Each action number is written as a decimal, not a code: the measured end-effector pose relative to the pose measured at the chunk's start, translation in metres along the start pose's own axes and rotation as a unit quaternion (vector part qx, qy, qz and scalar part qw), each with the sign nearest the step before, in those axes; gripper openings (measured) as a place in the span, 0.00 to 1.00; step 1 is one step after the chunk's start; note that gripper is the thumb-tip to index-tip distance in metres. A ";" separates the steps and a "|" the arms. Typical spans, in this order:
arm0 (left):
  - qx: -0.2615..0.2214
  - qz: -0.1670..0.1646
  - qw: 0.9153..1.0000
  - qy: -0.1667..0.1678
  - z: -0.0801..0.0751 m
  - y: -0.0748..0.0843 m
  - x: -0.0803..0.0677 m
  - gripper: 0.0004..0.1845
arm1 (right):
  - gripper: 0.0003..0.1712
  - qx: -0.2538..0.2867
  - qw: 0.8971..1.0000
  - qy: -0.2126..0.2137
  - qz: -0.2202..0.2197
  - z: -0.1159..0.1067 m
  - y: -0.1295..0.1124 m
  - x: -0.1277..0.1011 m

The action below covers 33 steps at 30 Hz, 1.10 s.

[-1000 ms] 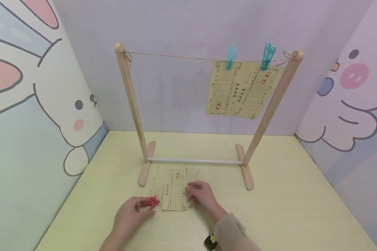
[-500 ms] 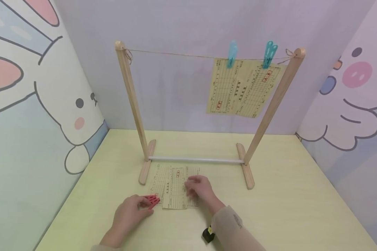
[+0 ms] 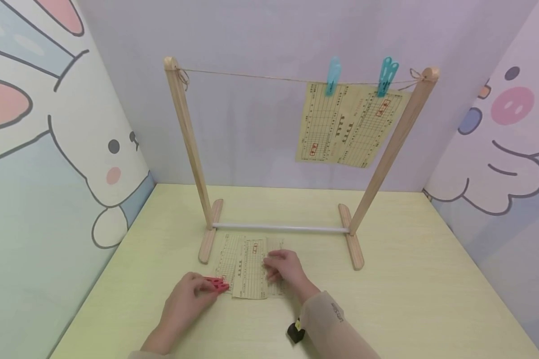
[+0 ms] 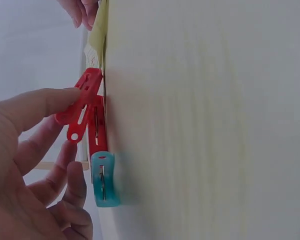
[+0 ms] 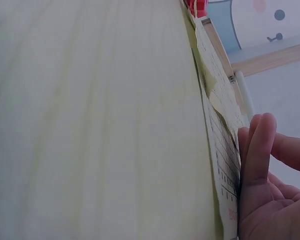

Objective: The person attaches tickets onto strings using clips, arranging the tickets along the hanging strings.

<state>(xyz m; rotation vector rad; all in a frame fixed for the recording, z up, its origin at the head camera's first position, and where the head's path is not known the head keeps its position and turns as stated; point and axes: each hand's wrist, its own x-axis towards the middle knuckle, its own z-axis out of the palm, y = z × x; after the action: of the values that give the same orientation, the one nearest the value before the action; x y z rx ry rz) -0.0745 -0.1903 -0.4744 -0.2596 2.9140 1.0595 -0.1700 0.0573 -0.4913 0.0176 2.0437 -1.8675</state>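
Observation:
My left hand (image 3: 186, 304) pinches a red clothespin (image 4: 85, 102) between thumb and index finger, just over the table. Right behind it, in the left wrist view, are a second red clothespin (image 4: 97, 127) and a teal clothespin (image 4: 105, 182). A creased, yellowish printed sheet (image 3: 251, 274) lies before the rack, its middle panel raised over the sides. At that panel's right edge is my right hand (image 3: 289, 269); its fingertips (image 5: 264, 125) come together right at the paper in the right wrist view. Whether they grip it I cannot tell.
Behind the sheet stands a wooden rack (image 3: 382, 164) with a string (image 3: 251, 76) tied between its posts. A similar printed sheet (image 3: 325, 124) hangs at the right under a light blue clothespin (image 3: 333, 77) and a teal clothespin (image 3: 388, 77). A white rod (image 3: 280, 228) joins the feet.
My left thumb and fingers have closed in on the red clothespin. My right fingertips have shifted slightly at the sheet's edge, and its right panel lies a little differently. The hanging sheet is unchanged.

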 end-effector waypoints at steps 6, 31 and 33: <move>-0.047 -0.021 0.999 -0.001 -0.002 0.001 -0.002 0.04 | 0.30 0.001 1.000 -0.013 0.021 0.002 -0.001 0.001; -0.148 -0.038 0.988 0.001 -0.009 0.006 -0.008 0.13 | 0.32 0.041 0.998 -0.019 0.047 0.004 0.001 0.015; -0.149 -0.030 0.988 0.002 -0.010 0.007 -0.008 0.13 | 0.31 0.046 0.998 -0.019 0.049 0.003 -0.001 0.018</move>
<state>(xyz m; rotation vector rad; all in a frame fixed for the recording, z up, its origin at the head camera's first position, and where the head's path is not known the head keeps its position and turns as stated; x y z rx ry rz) -0.0680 -0.1899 -0.4619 -0.3540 2.7222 1.4829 -0.1856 0.0499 -0.4957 0.1036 1.8958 -1.8839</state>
